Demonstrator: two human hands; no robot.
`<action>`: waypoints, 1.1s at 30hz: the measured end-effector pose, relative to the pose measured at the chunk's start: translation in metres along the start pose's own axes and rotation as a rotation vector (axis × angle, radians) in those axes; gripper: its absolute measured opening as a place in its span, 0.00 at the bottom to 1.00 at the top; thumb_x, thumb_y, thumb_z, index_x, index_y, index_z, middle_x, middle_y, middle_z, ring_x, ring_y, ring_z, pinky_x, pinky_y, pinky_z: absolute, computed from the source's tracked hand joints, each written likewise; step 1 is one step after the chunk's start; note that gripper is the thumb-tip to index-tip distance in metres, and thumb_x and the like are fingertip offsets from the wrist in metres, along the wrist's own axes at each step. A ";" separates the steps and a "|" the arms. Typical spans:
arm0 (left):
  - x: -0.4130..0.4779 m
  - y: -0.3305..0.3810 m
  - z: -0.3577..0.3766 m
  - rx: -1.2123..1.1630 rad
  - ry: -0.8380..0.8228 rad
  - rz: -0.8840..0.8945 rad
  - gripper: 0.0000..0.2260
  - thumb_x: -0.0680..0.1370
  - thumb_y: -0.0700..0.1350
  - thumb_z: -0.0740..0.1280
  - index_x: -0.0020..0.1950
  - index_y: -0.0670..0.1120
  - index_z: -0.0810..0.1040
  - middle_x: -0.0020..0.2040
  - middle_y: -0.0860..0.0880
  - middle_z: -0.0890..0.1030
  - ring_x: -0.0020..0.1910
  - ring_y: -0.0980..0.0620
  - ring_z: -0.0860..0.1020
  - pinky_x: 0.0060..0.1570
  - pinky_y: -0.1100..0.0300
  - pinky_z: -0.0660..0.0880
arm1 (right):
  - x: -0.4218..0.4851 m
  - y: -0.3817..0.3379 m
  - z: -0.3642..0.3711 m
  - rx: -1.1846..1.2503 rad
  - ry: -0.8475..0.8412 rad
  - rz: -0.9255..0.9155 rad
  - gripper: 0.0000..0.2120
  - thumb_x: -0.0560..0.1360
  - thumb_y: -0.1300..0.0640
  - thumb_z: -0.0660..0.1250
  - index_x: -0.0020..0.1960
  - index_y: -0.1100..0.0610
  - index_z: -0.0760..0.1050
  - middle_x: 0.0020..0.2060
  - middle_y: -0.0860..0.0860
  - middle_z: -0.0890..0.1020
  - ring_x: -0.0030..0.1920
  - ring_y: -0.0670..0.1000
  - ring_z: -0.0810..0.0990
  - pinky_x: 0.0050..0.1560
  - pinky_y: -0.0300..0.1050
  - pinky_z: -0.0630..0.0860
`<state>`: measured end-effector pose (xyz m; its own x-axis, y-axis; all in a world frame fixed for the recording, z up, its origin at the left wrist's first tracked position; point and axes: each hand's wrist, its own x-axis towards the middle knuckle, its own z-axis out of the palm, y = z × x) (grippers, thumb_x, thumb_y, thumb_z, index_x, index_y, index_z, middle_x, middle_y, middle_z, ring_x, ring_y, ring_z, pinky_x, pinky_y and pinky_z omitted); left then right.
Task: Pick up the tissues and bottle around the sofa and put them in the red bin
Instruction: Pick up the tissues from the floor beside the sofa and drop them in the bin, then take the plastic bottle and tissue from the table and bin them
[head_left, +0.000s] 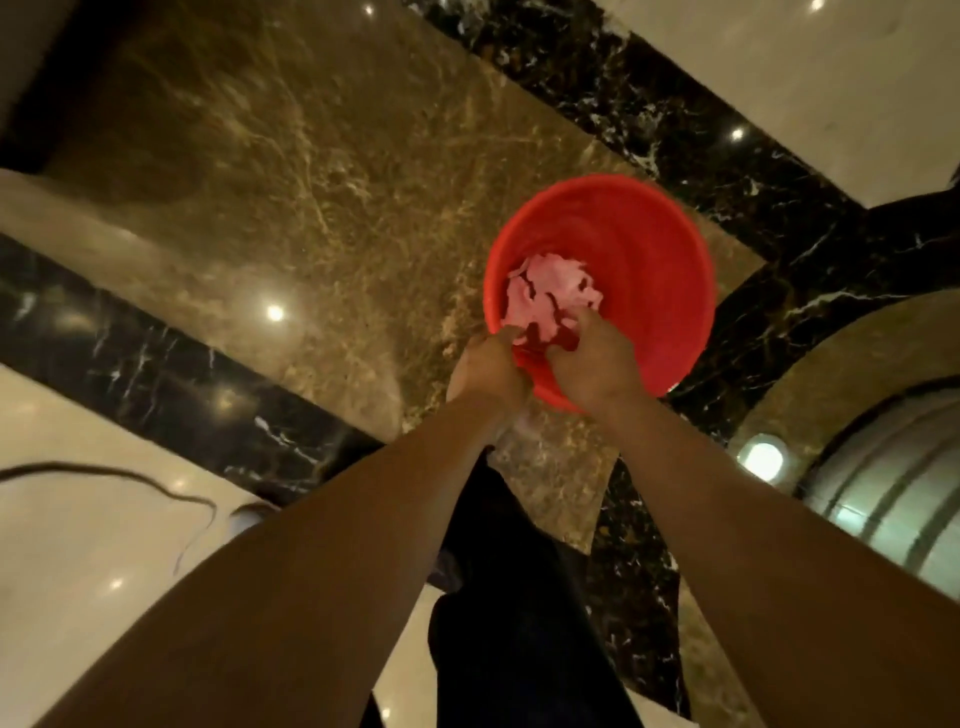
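The bin (649, 291) sits at one o'clock from me, tissues (548, 296) inside (near wall), my hands (540, 366) over its rim.

The floor (270, 171) is polished marble: a brown veined panel framed by black white-veined bands, with cream slabs beyond. The red bin (660, 291) stands on the brown panel. A thin dark cord (156, 480) lies on the cream slab at left.

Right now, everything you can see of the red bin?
The red bin is a round, open-topped tub, plastic by its look, standing upright on the marble floor. Crumpled tissues lie inside, near its close wall. The left hand and right hand reach over its near rim, fingers at the tissues. No bottle shows.
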<state>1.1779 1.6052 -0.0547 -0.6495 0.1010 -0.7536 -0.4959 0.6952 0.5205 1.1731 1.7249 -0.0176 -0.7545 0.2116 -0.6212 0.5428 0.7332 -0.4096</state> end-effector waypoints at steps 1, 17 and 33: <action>-0.010 -0.004 -0.009 0.022 0.018 0.005 0.25 0.70 0.48 0.60 0.68 0.55 0.72 0.64 0.44 0.77 0.60 0.41 0.78 0.58 0.51 0.76 | -0.006 -0.014 0.005 0.000 -0.004 -0.043 0.23 0.74 0.57 0.67 0.68 0.61 0.70 0.61 0.60 0.78 0.62 0.60 0.75 0.59 0.47 0.71; -0.361 -0.146 -0.265 0.405 0.549 0.118 0.22 0.71 0.45 0.66 0.65 0.49 0.68 0.61 0.44 0.71 0.59 0.40 0.74 0.48 0.46 0.76 | -0.337 -0.255 0.051 -0.414 0.058 -0.508 0.25 0.80 0.44 0.55 0.71 0.58 0.64 0.68 0.60 0.70 0.68 0.60 0.69 0.70 0.54 0.65; -0.614 -0.283 -0.504 0.224 1.258 -0.179 0.27 0.74 0.57 0.66 0.70 0.50 0.64 0.69 0.44 0.70 0.63 0.41 0.72 0.53 0.48 0.76 | -0.556 -0.562 0.121 -0.531 0.276 -1.217 0.23 0.79 0.42 0.54 0.69 0.52 0.62 0.65 0.54 0.71 0.62 0.57 0.72 0.57 0.54 0.73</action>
<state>1.4263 0.9879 0.4631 -0.7387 -0.6566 0.1523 -0.6045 0.7453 0.2813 1.3326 1.1174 0.4775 -0.7330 -0.6686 0.1255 -0.6751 0.6924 -0.2544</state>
